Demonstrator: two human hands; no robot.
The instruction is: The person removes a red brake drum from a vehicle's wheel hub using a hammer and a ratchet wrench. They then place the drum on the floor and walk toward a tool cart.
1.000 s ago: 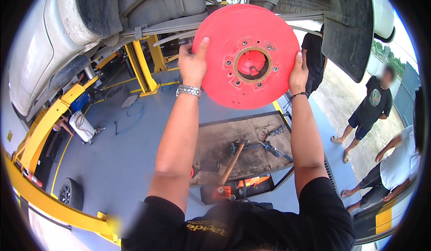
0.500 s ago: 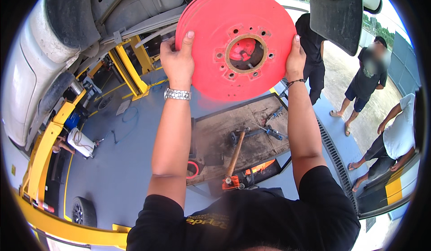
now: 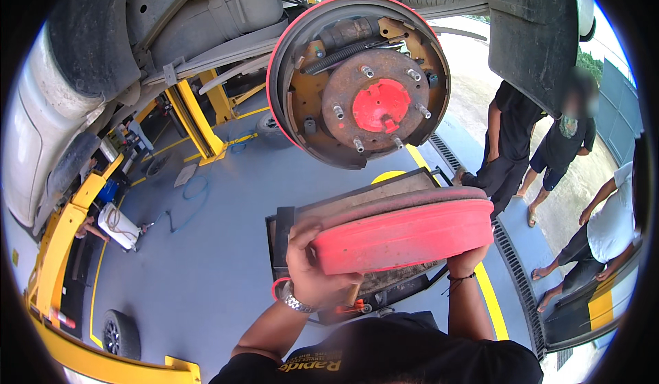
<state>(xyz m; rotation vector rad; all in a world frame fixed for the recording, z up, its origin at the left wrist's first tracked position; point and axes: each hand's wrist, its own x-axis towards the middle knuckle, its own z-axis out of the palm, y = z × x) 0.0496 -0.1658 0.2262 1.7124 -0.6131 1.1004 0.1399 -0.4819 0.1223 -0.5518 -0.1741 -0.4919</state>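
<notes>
Between my two hands is a red brake drum (image 3: 405, 236), tilted so its painted side wall faces me and its dark rim points away. My left hand (image 3: 317, 264) grips its left side, thumb along the lower edge. On the right side my right hand (image 3: 468, 259) holds it from below, its fingers partly hidden. Beyond the drum, the bare wheel hub (image 3: 374, 102) shows rusty metal, a red centre cap and several studs. Around the hub sit the brake shoes, a coil spring (image 3: 336, 59) and the red-edged backing plate (image 3: 274, 102).
Below the drum stands a work cart (image 3: 283, 229), mostly covered by it. The raised vehicle (image 3: 206, 23) hangs overhead, with a mud flap (image 3: 532, 40) at right. Several people (image 3: 511, 137) stand at right. Yellow lift posts (image 3: 195, 119) and a loose wheel (image 3: 121, 334) are at left.
The brake drum has come off the hub, moved down toward me and tipped over. Hub, studs and brake shoes are now exposed. A person in black at right has leaned lower.
</notes>
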